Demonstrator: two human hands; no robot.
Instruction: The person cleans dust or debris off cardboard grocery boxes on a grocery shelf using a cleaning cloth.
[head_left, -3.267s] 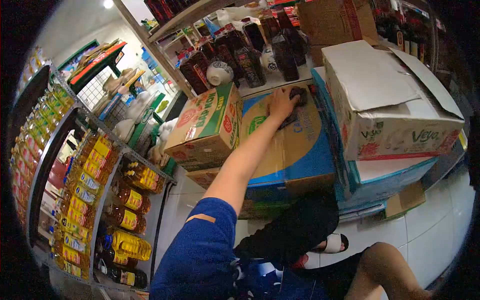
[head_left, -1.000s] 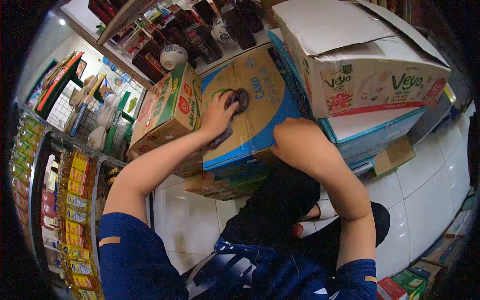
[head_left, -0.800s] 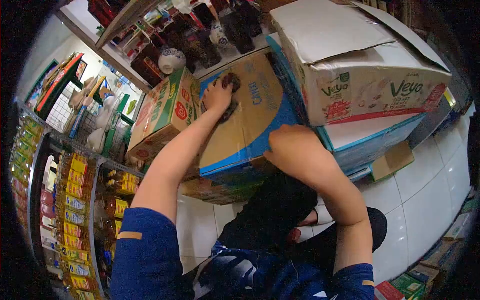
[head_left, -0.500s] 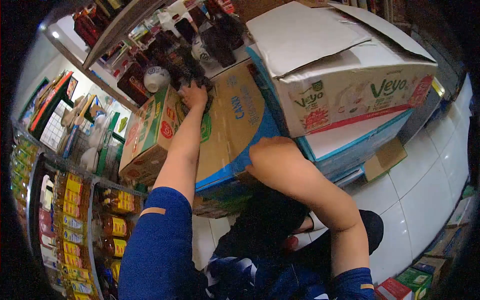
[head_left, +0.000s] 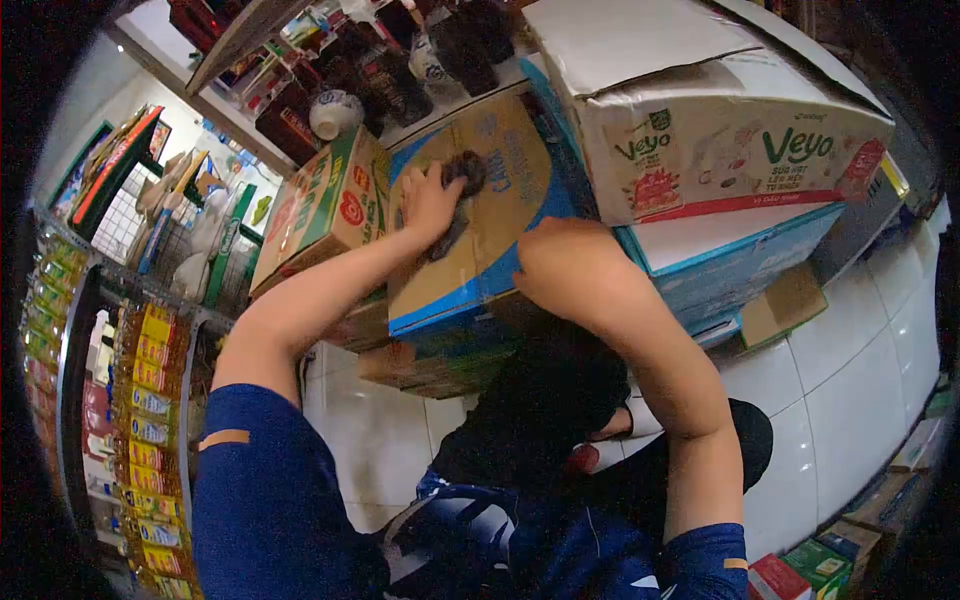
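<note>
A crumpled dark rag lies under the fingers of my left hand, which grips it against the top of a brown and blue cardboard carton. Part of the rag trails down below the palm. My right hand is curled up at the carton's near right edge, by my knee. Its fingertips are turned away, so I cannot see whether anything is in them. A green and tan carton stands beside the brown and blue one, on the left.
A white Veyo box with raised flaps sits on a light blue box at right. Dark bottles and a white-blue jar stand behind the carton. Shelves of yellow-labelled oil bottles are at left.
My left hand has drawn the rag back from beside the bottles, nearer and to the right on the carton top. My right hand stays at the near edge. The view has shifted slightly.
</note>
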